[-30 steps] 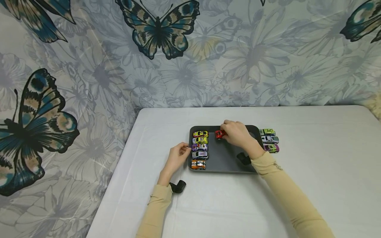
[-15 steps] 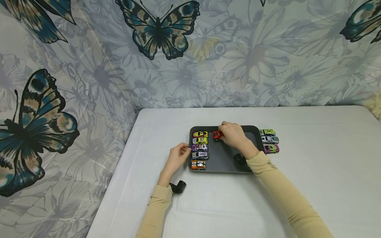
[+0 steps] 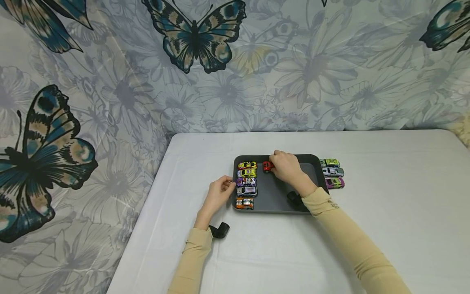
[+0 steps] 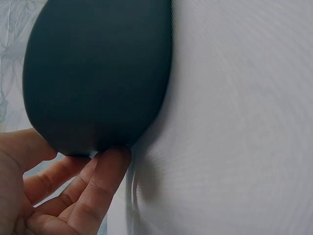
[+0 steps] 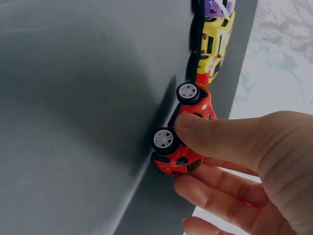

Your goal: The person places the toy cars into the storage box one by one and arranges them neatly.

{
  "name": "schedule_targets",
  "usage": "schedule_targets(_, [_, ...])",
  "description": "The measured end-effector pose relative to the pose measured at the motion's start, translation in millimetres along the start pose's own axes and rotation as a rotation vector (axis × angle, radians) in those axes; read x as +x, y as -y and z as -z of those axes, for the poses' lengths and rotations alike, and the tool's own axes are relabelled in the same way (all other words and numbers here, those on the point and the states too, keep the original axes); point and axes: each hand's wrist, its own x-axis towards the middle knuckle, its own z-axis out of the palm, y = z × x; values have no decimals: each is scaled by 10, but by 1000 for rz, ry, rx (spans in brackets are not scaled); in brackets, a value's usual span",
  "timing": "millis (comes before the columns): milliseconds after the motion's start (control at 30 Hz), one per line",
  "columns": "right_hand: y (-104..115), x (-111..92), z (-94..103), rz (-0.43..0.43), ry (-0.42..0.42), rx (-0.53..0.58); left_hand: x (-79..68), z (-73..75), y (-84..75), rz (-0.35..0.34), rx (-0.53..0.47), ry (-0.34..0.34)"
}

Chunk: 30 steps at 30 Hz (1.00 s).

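My right hand (image 3: 288, 166) pinches a red toy car (image 3: 267, 166) between thumb and fingers, over the far part of the dark grey tray (image 3: 271, 198). In the right wrist view the red car (image 5: 183, 132) is tilted, its white-spoked wheels facing the camera, close to the tray's wall. My left hand (image 3: 218, 192) holds the tray's left rim; in the left wrist view its fingertips (image 4: 115, 159) press the tray's outer side (image 4: 98, 73). Along the tray's left end stands a column of several toy cars, with a yellow car (image 3: 247, 165) farthest and an orange one (image 3: 244, 203) nearest.
Right of the tray, a green car (image 3: 329, 163), a silver car (image 3: 333, 172) and a magenta-and-green car (image 3: 335, 183) stand on the white tablecloth (image 3: 264, 253). Behind the table hangs a butterfly-patterned cloth (image 3: 227, 98). Black camera mounts (image 3: 219, 230) sit on the wrists.
My right hand has shifted slightly left with the red toy car, toward the column of cars, and stayed nearly still over the last half second. My left hand has not moved.
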Motion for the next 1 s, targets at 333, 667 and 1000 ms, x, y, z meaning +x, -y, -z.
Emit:
schedule_targets(333, [7,10,-65,-28,-21,6,8,-1,6,-9,-7,-4])
schedule_targets(667, [37,17,-81,-35,-26,2,3,5,6,-4,-9,-3])
schedule_targets(1000, [43,-6,-101,-33,-62,6,5,-4,19,4,-12,5])
